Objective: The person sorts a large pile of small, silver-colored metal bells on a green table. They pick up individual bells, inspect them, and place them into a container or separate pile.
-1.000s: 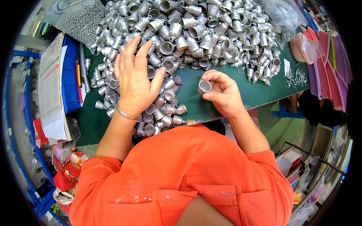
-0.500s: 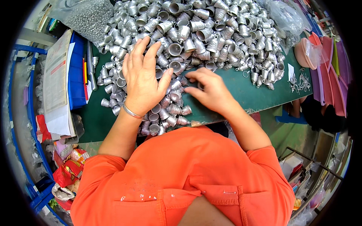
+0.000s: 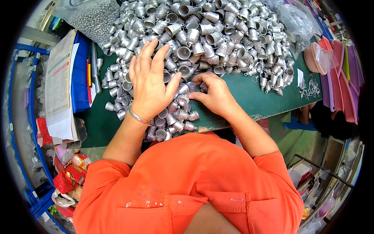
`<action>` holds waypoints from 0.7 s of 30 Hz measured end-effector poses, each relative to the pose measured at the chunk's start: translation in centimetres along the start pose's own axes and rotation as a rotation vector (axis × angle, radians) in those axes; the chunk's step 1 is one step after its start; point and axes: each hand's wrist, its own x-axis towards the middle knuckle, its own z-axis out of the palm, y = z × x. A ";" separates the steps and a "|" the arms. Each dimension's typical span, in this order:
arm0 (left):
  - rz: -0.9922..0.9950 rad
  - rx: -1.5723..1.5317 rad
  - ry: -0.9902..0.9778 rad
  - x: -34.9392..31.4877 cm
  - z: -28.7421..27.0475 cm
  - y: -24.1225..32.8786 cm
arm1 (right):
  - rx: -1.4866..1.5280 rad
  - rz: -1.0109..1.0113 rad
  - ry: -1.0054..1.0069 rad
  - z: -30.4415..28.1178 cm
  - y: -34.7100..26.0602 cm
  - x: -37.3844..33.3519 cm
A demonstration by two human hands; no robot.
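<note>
Small silver metal bells (image 3: 218,46) lie in a big heap on a green tabletop, and a smaller cluster of bells (image 3: 171,123) reaches to the near edge. My left hand (image 3: 150,84), with a bracelet at the wrist, lies over the left part of the bells, its fingers stretched out and holding nothing. At the right border of the near cluster, my right hand (image 3: 216,93) is curved, thumb and fingers apart. A bell or two show in the gap between thumb and forefinger. What its fingertips touch is partly hidden.
A clear bag of small silver beads (image 3: 89,23) lies at the far left. Near it are a blue tray (image 3: 80,89), pens and papers (image 3: 60,89). To the right sit a pink container (image 3: 314,58), small chain pieces (image 3: 311,89) and coloured bins (image 3: 343,78).
My right hand has shifted slightly, its forefinger and thumb nearer the bells. My left hand stays nearly where it was. The whole view has moved a little.
</note>
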 end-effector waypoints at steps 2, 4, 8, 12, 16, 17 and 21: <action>-0.002 0.003 0.002 0.0 -0.1 0.0 | 0.004 0.149 -0.070 -0.8 -1.3 -0.2; -0.003 0.001 0.001 0.0 -0.1 0.1 | 0.145 0.036 0.056 -0.2 -0.1 -1.1; -0.005 -0.001 -0.005 0.0 -0.1 0.1 | 0.404 -0.042 0.233 0.3 1.6 -3.0; -0.011 0.007 -0.016 -0.1 -0.1 0.0 | 0.474 -0.177 0.218 -1.0 1.2 -3.6; -0.008 0.007 -0.019 0.0 -0.1 0.1 | 1.406 0.217 -0.181 -2.9 1.3 -4.4; -0.002 0.006 -0.016 0.0 -0.1 0.1 | 1.322 0.238 -0.157 -2.7 1.4 -4.6; 0.001 0.010 -0.018 0.0 0.0 0.0 | 0.737 -0.046 0.026 -2.3 1.0 -4.5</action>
